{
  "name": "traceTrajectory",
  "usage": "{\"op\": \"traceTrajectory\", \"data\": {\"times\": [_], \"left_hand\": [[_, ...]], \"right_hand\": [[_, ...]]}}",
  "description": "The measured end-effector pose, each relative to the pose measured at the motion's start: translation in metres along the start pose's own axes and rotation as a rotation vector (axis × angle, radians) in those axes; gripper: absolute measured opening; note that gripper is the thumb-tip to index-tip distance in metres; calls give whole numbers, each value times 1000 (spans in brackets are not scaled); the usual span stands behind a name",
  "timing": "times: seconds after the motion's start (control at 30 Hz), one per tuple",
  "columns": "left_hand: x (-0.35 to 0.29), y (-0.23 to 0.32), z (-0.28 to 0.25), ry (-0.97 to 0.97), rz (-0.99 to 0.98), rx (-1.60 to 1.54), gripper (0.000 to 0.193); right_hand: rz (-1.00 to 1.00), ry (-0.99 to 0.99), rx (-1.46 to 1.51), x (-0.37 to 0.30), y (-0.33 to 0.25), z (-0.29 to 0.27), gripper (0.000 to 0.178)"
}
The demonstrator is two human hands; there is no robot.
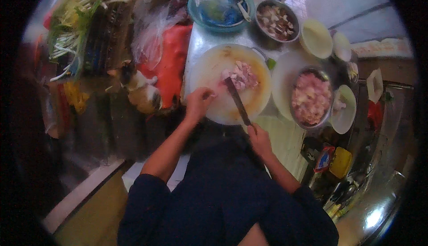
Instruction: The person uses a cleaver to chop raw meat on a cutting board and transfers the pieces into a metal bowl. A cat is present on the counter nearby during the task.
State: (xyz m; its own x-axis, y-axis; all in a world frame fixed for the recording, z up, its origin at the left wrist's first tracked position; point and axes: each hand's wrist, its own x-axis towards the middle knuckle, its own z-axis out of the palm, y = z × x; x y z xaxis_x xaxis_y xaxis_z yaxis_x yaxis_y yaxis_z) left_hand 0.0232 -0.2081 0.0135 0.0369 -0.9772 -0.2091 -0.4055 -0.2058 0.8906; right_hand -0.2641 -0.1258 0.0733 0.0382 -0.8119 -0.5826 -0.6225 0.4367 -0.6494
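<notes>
A round, pale cutting board (pixel 207 67) with brownish stains lies in front of me. Chopped pink raw meat (pixel 244 75) is heaped on its upper right part. My right hand (pixel 261 141) is closed round the handle of a dark-bladed knife (pixel 237 101), whose tip reaches the left edge of the heap. Over the board's lower left edge is my left hand (pixel 198 103), its fingers drawn together. A small pinkish bit shows at those fingertips, too blurred to name.
Right of the board stands a metal bowl of cut meat (pixel 312 99), with pale bowls (pixel 316 38) beyond. A pot of sliced pieces (pixel 276 21) and a blue basin (pixel 220 7) are behind. Left are a red plastic bag (pixel 174 52), a cat (pixel 140 90) and green onions (pixel 67 50).
</notes>
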Motion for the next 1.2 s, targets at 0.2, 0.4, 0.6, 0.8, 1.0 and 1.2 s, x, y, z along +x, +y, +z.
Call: {"op": "traceTrajectory", "data": {"times": [0.2, 0.4, 0.6, 0.8, 1.0, 1.2], "left_hand": [[47, 25, -7, -75, -146, -267, 35], [108, 44, -19, -138, 86, 38, 31], [155, 47, 61, -434, 199, 649, 36], [162, 40, 90, -287, 99, 731, 47], [165, 37, 91, -302, 117, 734, 42], [131, 82, 72, -303, 147, 353, 31]], "right_hand": [[-54, 49, 59, -19, 4, -19, 43], [-194, -134, -20, -1, 5, 1, 45], [-103, -136, -171, 27, -2, 5, 49], [-109, -76, -193, 37, -7, -9, 49], [-211, -189, -189, 34, -18, 8, 47], [-54, -193, -48, 43, -10, 12, 47]]}}
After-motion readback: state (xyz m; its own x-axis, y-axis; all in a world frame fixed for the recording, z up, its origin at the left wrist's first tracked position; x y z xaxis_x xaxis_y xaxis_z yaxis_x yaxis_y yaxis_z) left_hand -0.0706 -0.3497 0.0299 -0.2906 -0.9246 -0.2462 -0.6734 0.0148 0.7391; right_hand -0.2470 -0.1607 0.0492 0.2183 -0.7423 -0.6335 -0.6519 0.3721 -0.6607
